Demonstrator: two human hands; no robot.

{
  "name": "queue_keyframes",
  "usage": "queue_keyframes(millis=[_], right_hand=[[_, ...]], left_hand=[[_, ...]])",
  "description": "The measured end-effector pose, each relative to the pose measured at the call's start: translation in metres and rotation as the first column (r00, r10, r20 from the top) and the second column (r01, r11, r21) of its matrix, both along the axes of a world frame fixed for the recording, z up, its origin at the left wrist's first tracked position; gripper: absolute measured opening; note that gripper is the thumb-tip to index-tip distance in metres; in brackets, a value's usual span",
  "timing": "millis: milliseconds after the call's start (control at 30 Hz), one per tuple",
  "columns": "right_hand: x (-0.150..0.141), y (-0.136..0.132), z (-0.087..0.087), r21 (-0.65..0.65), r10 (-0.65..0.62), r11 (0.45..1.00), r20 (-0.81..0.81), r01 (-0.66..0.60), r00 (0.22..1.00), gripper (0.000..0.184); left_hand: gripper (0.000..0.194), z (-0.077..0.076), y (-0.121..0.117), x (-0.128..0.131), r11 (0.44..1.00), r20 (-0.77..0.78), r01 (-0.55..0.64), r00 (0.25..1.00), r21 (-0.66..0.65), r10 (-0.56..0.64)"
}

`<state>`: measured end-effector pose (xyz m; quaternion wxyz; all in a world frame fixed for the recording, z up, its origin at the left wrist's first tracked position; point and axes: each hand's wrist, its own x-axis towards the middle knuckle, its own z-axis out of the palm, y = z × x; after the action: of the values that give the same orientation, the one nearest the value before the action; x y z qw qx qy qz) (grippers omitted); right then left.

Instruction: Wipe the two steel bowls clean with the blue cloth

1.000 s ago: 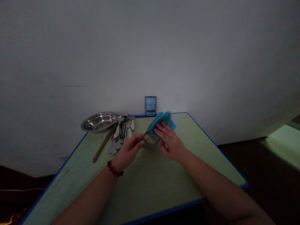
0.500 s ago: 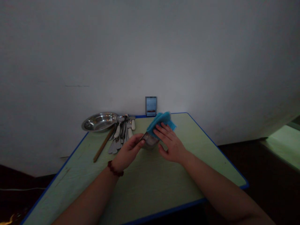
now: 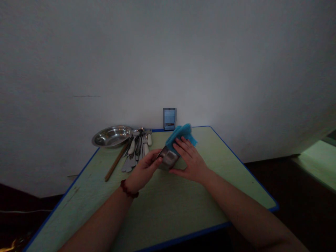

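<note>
My left hand (image 3: pixel 145 168) pinches the rim of a small metal bowl (image 3: pixel 169 158) between thumb and fingers. The bowl is tilted, and part of it is covered by a blue cloth (image 3: pixel 183 132). My right hand (image 3: pixel 191 159) presses the cloth over the bowl's far side, its fingers lying along the fabric and its thumb low against the bowl. The inside of the bowl is hidden from me. Left of the left hand lies a pile of cutlery (image 3: pixel 136 148), forks and knives among it, some with white handles.
An oval metal dish (image 3: pixel 111 136) sits at the table's back left corner. A wooden stick (image 3: pixel 115 164) lies beside the cutlery. A phone-like screen (image 3: pixel 169 119) stands against the wall behind the blue-edged green table (image 3: pixel 168 217).
The bowl has turned slightly, showing more of its metal side. My right thumb has shifted left and down onto the bowl. The left hand keeps its grip.
</note>
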<state>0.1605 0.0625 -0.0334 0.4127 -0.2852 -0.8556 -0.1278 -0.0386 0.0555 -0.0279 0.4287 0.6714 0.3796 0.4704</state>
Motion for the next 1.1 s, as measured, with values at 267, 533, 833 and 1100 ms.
queue_keyframes(millis=[267,533,833,1100], right_hand=[[0.001,0.002,-0.002,-0.041,0.016,0.999,-0.049,-0.018,0.999,0.083],[0.004,0.003,-0.001,-0.066,0.047,0.997,-0.055,-0.05,0.997,0.083],[0.009,0.0,0.005,-0.167,0.126,0.977,-0.068,-0.135,0.99,0.065],[0.008,0.001,0.004,-0.179,0.129,0.973,-0.108,-0.147,0.986,0.075]], left_hand=[[0.04,-0.004,-0.002,-0.002,0.98,0.118,0.166,0.981,-0.113,-0.153],[0.033,-0.004,-0.003,-0.006,0.952,0.171,0.273,0.953,-0.14,-0.249],[0.04,-0.009,-0.002,-0.007,0.955,0.126,0.278,0.956,-0.099,-0.265],[0.041,-0.011,0.001,-0.006,0.962,0.138,0.261,0.959,-0.077,-0.249]])
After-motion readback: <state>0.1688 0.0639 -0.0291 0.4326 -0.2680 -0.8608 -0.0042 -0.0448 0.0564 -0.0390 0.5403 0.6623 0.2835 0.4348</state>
